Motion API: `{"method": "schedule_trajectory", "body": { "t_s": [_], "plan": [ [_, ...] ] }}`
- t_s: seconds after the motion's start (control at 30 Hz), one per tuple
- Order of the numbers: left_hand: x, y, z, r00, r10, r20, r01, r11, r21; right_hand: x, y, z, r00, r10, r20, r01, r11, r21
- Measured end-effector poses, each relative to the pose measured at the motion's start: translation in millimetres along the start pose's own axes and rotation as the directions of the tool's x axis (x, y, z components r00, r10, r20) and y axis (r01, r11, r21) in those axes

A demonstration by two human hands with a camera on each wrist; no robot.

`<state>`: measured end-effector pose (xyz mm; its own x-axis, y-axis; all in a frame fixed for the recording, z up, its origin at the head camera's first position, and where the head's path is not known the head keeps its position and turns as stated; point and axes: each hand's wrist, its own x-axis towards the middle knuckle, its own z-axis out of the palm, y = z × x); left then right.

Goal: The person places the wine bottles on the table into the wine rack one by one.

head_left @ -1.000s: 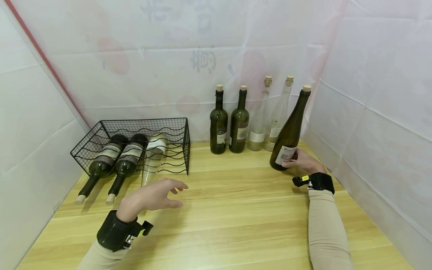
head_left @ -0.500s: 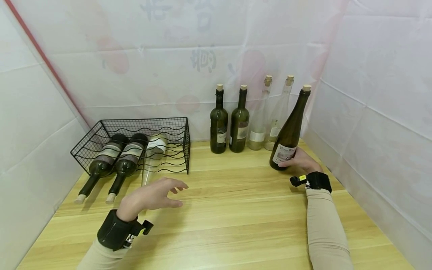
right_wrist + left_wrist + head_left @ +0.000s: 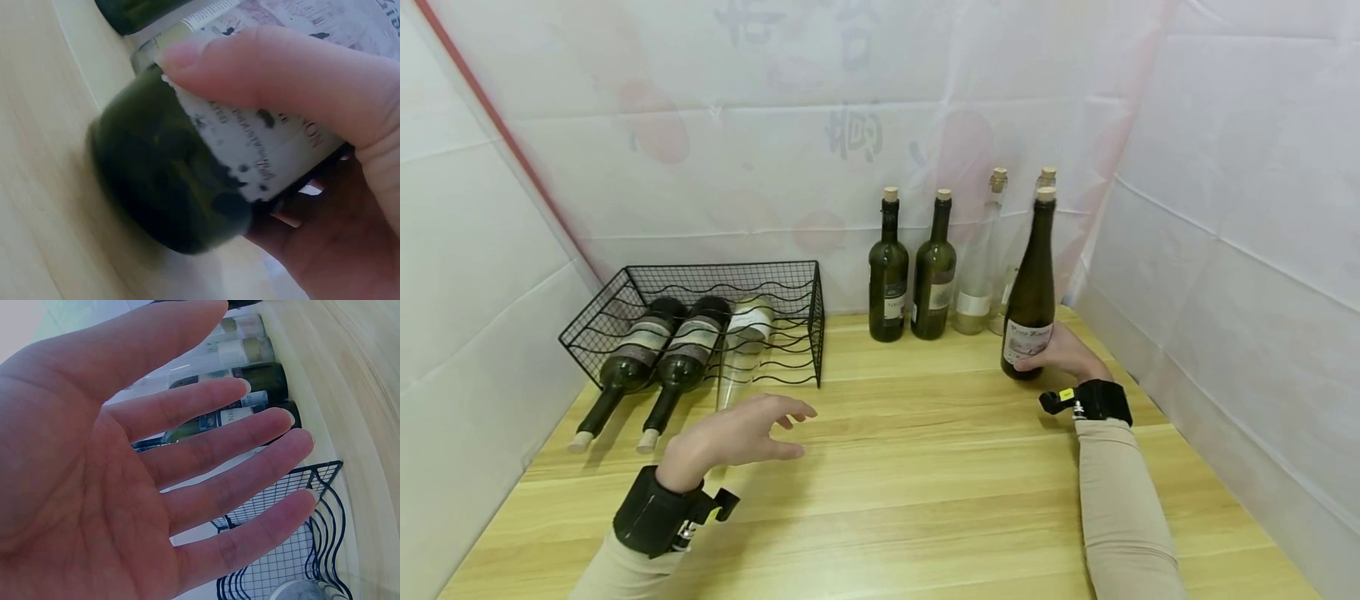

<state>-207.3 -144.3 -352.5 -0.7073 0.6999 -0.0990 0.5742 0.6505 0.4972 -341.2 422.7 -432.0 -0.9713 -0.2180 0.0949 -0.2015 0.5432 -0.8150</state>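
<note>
My right hand [image 3: 1067, 357] grips a dark green wine bottle [image 3: 1032, 287] low on its body, thumb across the white label. The bottle stands nearly upright with a cork in its neck; in the right wrist view its base [image 3: 169, 169] is close to the tabletop, though whether it touches I cannot tell. My left hand [image 3: 741, 435] hovers over the table in front of the wire rack [image 3: 817, 333], fingers spread and holding nothing. In that rack lie two dark bottles [image 3: 625, 358] and one clear bottle [image 3: 748, 329], necks toward me.
Two green bottles [image 3: 887, 283] and two corked clear bottles [image 3: 973, 283] stand in a row along the back. The held bottle partly hides the rightmost clear one. White cloth walls [image 3: 1240, 250] enclose the wooden table [image 3: 925, 500] at the back and sides.
The held bottle has gone from leaning right to nearly upright, its neck swinging left in front of a clear bottle. My right hand has shifted slightly left; the left stays put.
</note>
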Motion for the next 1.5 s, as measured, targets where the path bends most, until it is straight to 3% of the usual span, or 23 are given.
{"method": "schedule_trajectory", "body": {
  "t_s": [0.17, 0.3, 0.43, 0.67, 0.9, 1.23, 1.4, 1.5],
  "plan": [
    [0.6, 0.5, -0.9, 1.0, 0.0, 0.001, 0.0, 1.0, -0.002, 0.7, -4.7, 0.1, 0.999, -0.048, 0.012, 0.049, 0.998, -0.034],
    [0.9, 1.0, -1.4, 1.0, 0.004, -0.003, -0.004, 1.0, -0.002, 2.1, -15.8, 0.4, 0.996, -0.08, 0.039, 0.085, 0.986, -0.146],
    [2.0, 2.0, -2.5, 1.0, 0.005, -0.013, -0.005, 1.0, -0.002, 3.6, -36.6, 4.4, 0.991, -0.103, 0.082, 0.123, 0.948, -0.292],
    [1.6, 5.6, -4.3, 0.995, -0.042, -0.087, 0.043, 0.999, 0.008, 5.3, -69.1, 19.8, 0.974, -0.142, 0.177, 0.204, 0.89, -0.408],
    [4.5, 5.9, -5.9, 0.966, -0.167, -0.199, 0.166, 0.986, -0.021, 2.9, -94.3, 32.9, 0.97, -0.118, 0.212, 0.202, 0.874, -0.442],
    [11.5, -0.2, 6.9, 0.959, -0.15, -0.241, 0.15, 0.989, -0.017, 2.0, -133.0, 60.0, 0.944, -0.154, 0.293, 0.297, 0.787, -0.541],
    [15.4, -1.2, 14.2, 0.961, -0.152, -0.231, 0.163, 0.986, 0.031, 1.7, -149.4, 73.4, 0.914, -0.222, 0.339, 0.385, 0.736, -0.556],
    [19.5, 0.2, 21.0, 0.967, -0.147, -0.207, 0.16, 0.986, 0.051, 0.7, -156.4, 78.9, 0.904, -0.237, 0.357, 0.409, 0.723, -0.556]
  ]
}}
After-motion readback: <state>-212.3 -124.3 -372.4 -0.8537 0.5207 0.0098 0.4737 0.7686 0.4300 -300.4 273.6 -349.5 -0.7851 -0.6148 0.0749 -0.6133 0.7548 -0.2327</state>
